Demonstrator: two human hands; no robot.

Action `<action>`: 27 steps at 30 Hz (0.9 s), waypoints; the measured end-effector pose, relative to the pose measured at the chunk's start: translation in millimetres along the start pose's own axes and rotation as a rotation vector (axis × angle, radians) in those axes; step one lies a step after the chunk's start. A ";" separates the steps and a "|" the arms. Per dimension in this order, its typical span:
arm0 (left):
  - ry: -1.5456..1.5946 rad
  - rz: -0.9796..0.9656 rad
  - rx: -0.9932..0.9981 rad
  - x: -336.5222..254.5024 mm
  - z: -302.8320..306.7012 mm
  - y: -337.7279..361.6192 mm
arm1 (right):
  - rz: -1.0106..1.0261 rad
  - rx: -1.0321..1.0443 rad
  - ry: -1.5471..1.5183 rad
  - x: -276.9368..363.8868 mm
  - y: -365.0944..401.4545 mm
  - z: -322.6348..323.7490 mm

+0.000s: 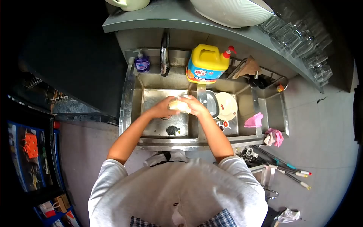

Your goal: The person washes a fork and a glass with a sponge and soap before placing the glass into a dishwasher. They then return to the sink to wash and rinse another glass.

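Overhead, left hand (162, 109) and right hand (196, 104) hold a pale cream rounded object (179, 106) over the left basin of the stainless steel sink (127, 99), each grip closed on it. Probably wet, light, slippery; cupping its sides seems safest.

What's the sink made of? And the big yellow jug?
The sink looks like stainless steel: grey and shiny, with dull reflections. The yellow jug seems to be plastic: bright, smooth and glossy, with a red pump on top.
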State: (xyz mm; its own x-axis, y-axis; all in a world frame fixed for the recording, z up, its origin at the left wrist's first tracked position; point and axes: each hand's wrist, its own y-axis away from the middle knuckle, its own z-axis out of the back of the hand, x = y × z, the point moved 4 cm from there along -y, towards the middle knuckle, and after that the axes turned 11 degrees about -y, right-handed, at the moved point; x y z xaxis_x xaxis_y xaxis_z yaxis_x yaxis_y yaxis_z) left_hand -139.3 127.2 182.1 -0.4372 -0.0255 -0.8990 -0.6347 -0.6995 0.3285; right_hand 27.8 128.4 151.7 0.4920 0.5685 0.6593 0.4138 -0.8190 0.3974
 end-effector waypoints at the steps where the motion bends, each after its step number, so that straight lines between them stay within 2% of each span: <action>1: 0.328 0.164 0.123 17.7 -0.7 -7.4 | 0.027 0.002 0.047 -3.3 -0.9 0.5; 2: 0.437 0.267 0.263 9.8 2.9 -3.5 | 0.043 0.003 0.022 -4.1 1.7 -6.0; 4: -0.053 -0.082 -0.011 10.7 4.6 -4.7 | 0.031 -0.044 -0.034 -8.3 -1.3 -3.4; 6: -0.524 -0.431 -0.298 -13.1 0.6 6.2 | 0.025 -0.071 -0.118 -8.6 -6.7 -1.6; 7: -0.634 -0.409 -0.314 -15.2 -5.7 9.1 | -0.050 -0.007 -0.327 -18.8 -17.5 9.3; 9: -0.855 -0.377 -0.350 -33.0 -9.7 16.7 | -0.160 -0.038 -0.422 -14.3 -14.2 3.9; 10: -0.832 -0.508 -0.472 -35.1 -7.7 17.2 | -0.138 -0.035 -0.397 -11.5 -10.1 0.0; 13: 0.112 0.112 -0.193 23.5 -6.5 -17.4 | -0.033 -0.047 -0.266 -14.9 -14.9 4.9; 14: 0.296 0.241 -0.063 25.6 -4.4 -20.3 | -0.004 -0.101 -0.228 -12.0 -11.5 0.0; 17: 0.002 0.113 -0.075 -4.0 -0.2 -1.8 | 0.026 -0.132 -0.216 -18.0 -21.1 14.5; 18: -0.487 -0.446 -0.409 -11.8 0.1 -3.5 | -0.019 -0.113 -0.263 -16.7 -22.4 16.5; 19: -0.601 -0.480 -0.398 5.0 -5.5 -9.6 | -0.066 -0.097 -0.314 -16.0 -22.8 19.8; 21: -0.826 -0.547 -0.369 -29.0 -10.3 9.4 | -0.127 -0.063 -0.404 -16.3 -21.7 19.9; 24: 0.020 -0.316 -0.392 -6.7 -10.3 -5.0 | -0.016 -0.116 -0.272 -16.6 -20.2 19.0; 27: 0.673 0.311 -0.025 10.5 -11.4 -6.0 | 0.015 -0.188 -0.159 -16.8 -17.1 11.3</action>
State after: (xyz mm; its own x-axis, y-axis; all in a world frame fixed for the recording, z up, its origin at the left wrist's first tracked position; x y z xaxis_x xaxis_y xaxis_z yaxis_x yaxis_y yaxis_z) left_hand -132.9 123.0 167.4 -0.1042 -0.6522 -0.7509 -0.5272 -0.6040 0.5977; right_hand 21.1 133.7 126.6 0.6177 0.5486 0.5635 0.2625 -0.8192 0.5098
